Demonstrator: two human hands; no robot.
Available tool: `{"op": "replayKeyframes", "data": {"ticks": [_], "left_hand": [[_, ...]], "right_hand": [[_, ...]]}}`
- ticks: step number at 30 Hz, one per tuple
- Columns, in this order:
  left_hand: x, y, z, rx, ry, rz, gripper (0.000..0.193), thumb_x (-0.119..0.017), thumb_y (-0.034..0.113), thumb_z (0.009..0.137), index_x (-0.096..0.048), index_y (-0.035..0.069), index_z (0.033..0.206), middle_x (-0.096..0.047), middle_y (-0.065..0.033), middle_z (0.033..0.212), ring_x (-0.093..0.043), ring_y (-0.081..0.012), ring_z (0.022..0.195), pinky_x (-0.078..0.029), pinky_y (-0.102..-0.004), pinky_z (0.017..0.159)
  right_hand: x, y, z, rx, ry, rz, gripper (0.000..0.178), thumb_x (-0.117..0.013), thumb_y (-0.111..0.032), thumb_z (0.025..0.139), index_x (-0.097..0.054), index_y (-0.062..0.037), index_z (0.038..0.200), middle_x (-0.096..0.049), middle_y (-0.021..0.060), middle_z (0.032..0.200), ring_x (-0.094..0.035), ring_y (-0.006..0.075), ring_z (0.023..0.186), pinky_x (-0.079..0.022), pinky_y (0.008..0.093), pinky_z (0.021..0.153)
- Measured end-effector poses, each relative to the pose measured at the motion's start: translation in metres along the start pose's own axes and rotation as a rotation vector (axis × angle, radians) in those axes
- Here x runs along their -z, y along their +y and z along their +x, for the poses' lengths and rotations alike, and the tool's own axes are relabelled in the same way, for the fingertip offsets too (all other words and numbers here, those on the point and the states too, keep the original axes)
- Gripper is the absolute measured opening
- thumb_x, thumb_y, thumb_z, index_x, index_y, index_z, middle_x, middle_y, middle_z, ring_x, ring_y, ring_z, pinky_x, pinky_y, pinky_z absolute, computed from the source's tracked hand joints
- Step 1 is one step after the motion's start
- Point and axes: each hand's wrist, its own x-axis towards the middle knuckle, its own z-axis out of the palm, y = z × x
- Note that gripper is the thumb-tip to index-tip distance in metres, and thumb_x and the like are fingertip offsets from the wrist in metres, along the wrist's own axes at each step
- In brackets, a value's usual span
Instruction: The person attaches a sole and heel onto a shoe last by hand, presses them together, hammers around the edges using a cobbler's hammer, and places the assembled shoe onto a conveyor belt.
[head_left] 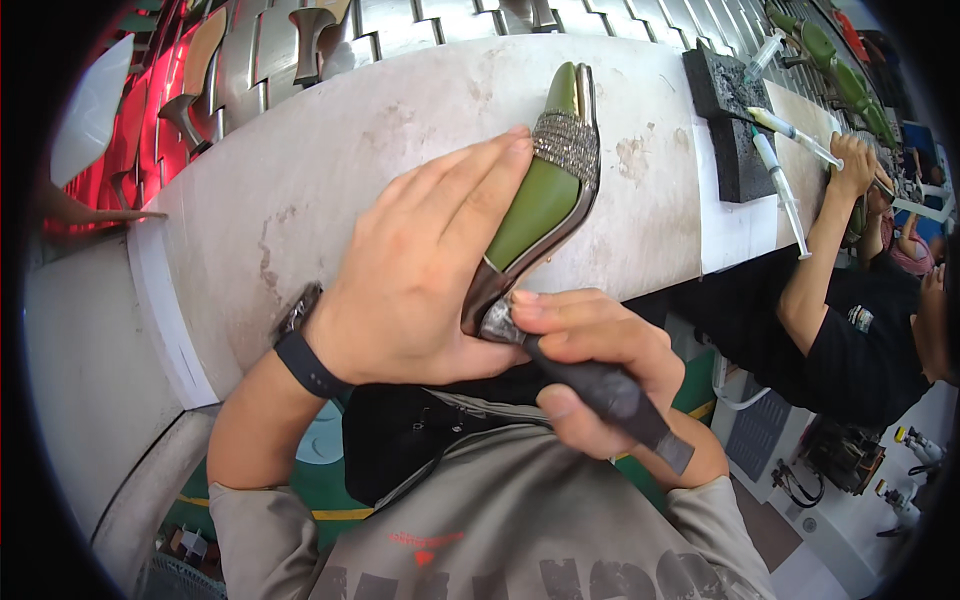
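A green pointed shoe [537, 212] with a sparkling band [566, 143] across its front lies on its side, toe pointing away from me. My left hand [425, 245] is closed over its side, fingers reaching to the band. At the brown heel end, my right hand [610, 355] grips a dark-handled tool [605, 390] with a flat end toward me. The tool's far end meets a shiny grey part [500, 322] at the heel. I cannot make out what kind of tool it is.
The shoe is over a stained pale worktable [330, 190]. Black foam blocks [738, 160] hold syringes [778, 175] at the right. Beyond runs a metal slat conveyor [430, 22] carrying shoes, with green ones [815, 50] at far right. A co-worker's arm [815, 255] reaches in there.
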Motion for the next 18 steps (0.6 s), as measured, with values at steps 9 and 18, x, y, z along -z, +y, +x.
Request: {"op": "replayKeyframes", "data": {"ticks": [9,18], "left_hand": [[0.002,-0.007,-0.008,-0.053,-0.044,-0.018,0.129,-0.094,0.032,0.056,-0.032,-0.005,0.163,-0.047,-0.0261,0.16,-0.052,-0.0445,0.14,-0.045,-0.0482,0.112],[-0.002,-0.002,-0.006,-0.028,-0.03,-0.001,0.12,-0.088,0.024,0.059,-0.034,-0.006,0.161,-0.05,-0.0255,0.157,-0.057,-0.0425,0.135,-0.048,-0.0478,0.107]], "right_hand": [[-0.014,0.022,-0.028,0.154,0.135,-0.091,0.034,-0.076,-0.015,0.095,-0.062,0.0054,0.118,-0.073,0.0307,0.118,-0.074,0.0449,0.112,-0.059,0.0558,0.099],[0.005,-0.014,0.018,0.239,-0.17,-0.442,0.036,-0.085,-0.01,0.076,-0.07,0.0027,0.106,-0.077,0.0234,0.111,-0.077,0.0378,0.104,-0.063,0.0491,0.093]]}}
